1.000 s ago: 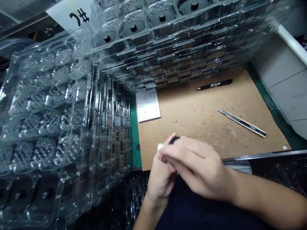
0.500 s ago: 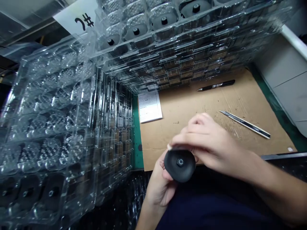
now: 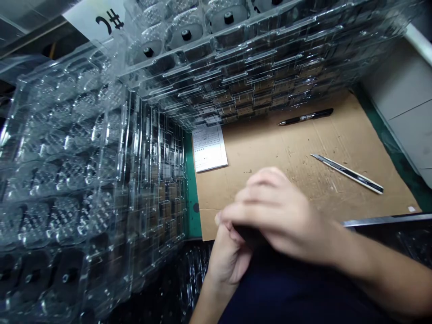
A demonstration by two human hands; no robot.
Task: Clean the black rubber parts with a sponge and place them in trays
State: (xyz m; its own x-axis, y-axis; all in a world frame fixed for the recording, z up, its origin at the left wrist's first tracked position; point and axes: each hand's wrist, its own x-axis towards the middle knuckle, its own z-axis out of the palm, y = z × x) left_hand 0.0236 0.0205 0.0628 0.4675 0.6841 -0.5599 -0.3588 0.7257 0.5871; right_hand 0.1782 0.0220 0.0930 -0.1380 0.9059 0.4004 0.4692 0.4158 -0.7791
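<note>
A black round cup-shaped part (image 3: 249,235) is in my left hand (image 3: 227,256), low in front of my dark clothing. My left fingers are closed around its side. My right hand (image 3: 276,213) lies across the top of the part, its fingers curled and pressed together, blurred by motion. It hides most of the part, including its middle. Whatever sits inside the right fingers, if anything, is hidden. A pale fingertip shows at the left end of the right hand, close to the left hand.
Stacked clear plastic trays (image 3: 145,180) rise on the left, and more trays (image 3: 256,67) stand at the back, some holding black parts. On the cardboard (image 3: 270,148) lie a printed paper pad (image 3: 209,150), a black pen (image 3: 305,117) and a craft knife (image 3: 347,172) with its blade tip showing.
My right hand has swung left and down over the black part, covering its dished face and centre nut, which showed before. The left hand still holds the part. The view has shifted slightly.
</note>
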